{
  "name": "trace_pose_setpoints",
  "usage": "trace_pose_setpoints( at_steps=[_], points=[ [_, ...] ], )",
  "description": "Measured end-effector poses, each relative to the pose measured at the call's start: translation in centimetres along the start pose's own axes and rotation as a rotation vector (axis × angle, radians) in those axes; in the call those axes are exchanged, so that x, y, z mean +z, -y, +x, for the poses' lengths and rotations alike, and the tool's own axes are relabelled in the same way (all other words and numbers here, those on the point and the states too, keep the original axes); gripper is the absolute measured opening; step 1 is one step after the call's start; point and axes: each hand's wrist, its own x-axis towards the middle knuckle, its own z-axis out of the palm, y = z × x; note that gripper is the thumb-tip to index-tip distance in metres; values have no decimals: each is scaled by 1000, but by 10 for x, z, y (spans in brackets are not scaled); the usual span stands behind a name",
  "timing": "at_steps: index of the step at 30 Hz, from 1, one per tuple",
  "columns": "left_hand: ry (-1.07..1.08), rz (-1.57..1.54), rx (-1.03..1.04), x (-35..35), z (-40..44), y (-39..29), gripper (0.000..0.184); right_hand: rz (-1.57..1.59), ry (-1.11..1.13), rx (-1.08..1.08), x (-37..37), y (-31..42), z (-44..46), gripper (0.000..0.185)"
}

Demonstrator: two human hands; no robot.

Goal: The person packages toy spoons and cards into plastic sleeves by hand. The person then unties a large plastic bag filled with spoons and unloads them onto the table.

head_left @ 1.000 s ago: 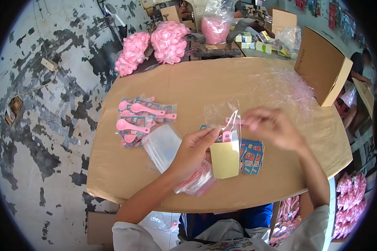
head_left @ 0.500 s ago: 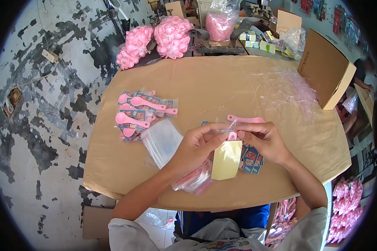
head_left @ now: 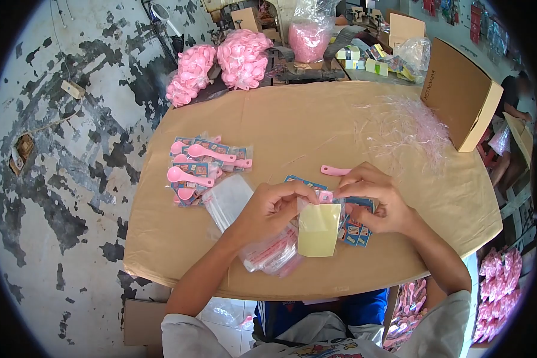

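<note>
My left hand [head_left: 275,210] is closed, thumb and fingers pinching the upper left of a clear plastic bag [head_left: 318,230]. A pale yellow card back shows inside it, with a bit of pink spoon handle [head_left: 325,196] at the top. Beside the bag's upper right edge, my right hand [head_left: 380,200] has its thumb and forefinger apart, with nothing visible between them. Blue printed cards [head_left: 357,234] lie under and beside the right hand. Just beyond its fingers is a pink spoon [head_left: 333,170], partly covered by the hand. A stack of clear zip bags [head_left: 230,200] lies by my left forearm.
Bagged pink spoons with blue cards [head_left: 194,167] are piled on the table's left. Clumped pink plastic strands [head_left: 414,128] and a cardboard box [head_left: 459,95] occupy the right side. Bundles of pink spoons [head_left: 243,58] stand at the back. A person [head_left: 513,107] sits at far right.
My right hand's fingers have parted from the bag's top and shifted slightly right. The left hand still holds the bag. The right hand now covers more of the loose spoon.
</note>
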Motion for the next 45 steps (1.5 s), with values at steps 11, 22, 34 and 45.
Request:
trace_pose_setpoints(
  at_steps=[11,22,34,45],
  points=[
    [45,-53,125,0,-1,10,19,-77,96,-136,2,-16,-2,36],
    [-408,-4,243,-25,-2,-15,28,-202,-66,109,15,-1,15,17],
    [15,305,71,-112,-41,-34,24,-109,460,513,77,11,58,30],
    [458,540,-450,-71,-21,-32,28,-130,215,449,55,1,57,16]
  ],
)
